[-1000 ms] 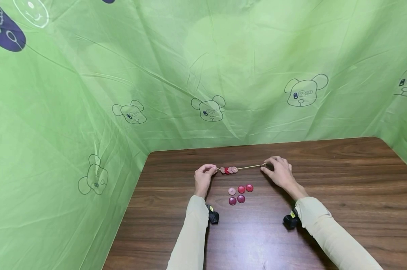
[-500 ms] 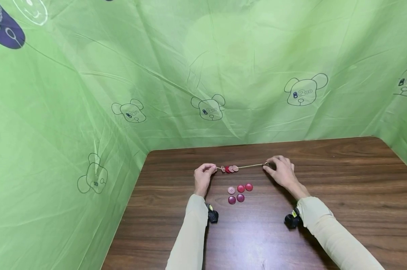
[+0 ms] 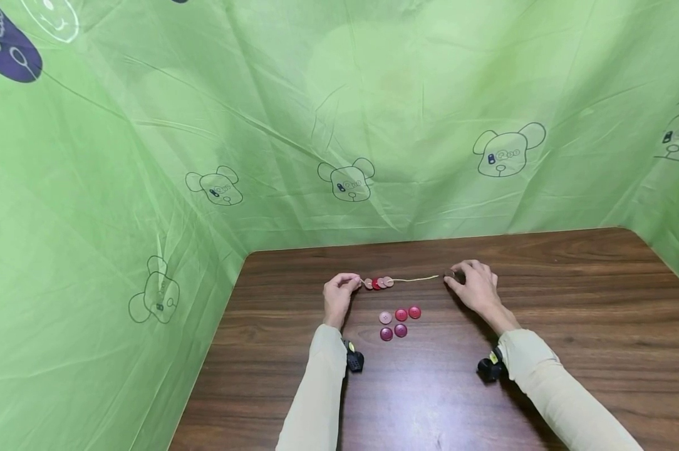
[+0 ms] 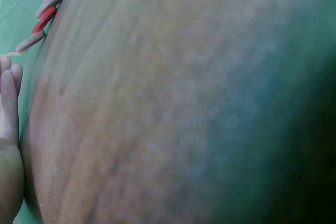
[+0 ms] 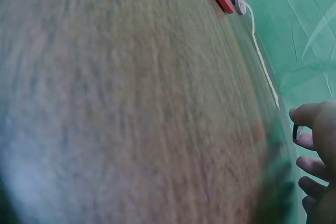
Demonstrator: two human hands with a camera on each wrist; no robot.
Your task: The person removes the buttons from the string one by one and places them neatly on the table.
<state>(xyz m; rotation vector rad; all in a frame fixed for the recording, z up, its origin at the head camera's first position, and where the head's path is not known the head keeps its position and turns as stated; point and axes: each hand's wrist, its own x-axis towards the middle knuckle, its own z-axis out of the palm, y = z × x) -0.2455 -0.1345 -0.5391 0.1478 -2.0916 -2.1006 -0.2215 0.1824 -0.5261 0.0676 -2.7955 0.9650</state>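
Note:
My left hand [image 3: 337, 300] pinches one end of a thin cream cord [image 3: 415, 279] between thumb and fingertip. Several pink and red buttons [image 3: 379, 283] sit threaded on the cord close to that hand. The cord's other end lies free, a little short of my right fingertips. My right hand [image 3: 475, 288] pinches a small dark disc [image 5: 296, 131] between thumb and index finger. It shows edge-on in the right wrist view, so whether it is a button I cannot tell. In the left wrist view, the threaded buttons [image 4: 44, 19] stand just beyond my left fingers.
Nearer me on the brown wooden table [image 3: 430, 388] are loose buttons: a pale pink one [image 3: 385, 317], two red ones [image 3: 408, 313] and two purple ones [image 3: 393, 332]. A green printed cloth [image 3: 396, 207] hangs behind the table and at both sides.
The cord was stretched taut to my right fingers; now that end is free and the cord is slack. My right hand has moved slightly right. My left hand has stayed in place.

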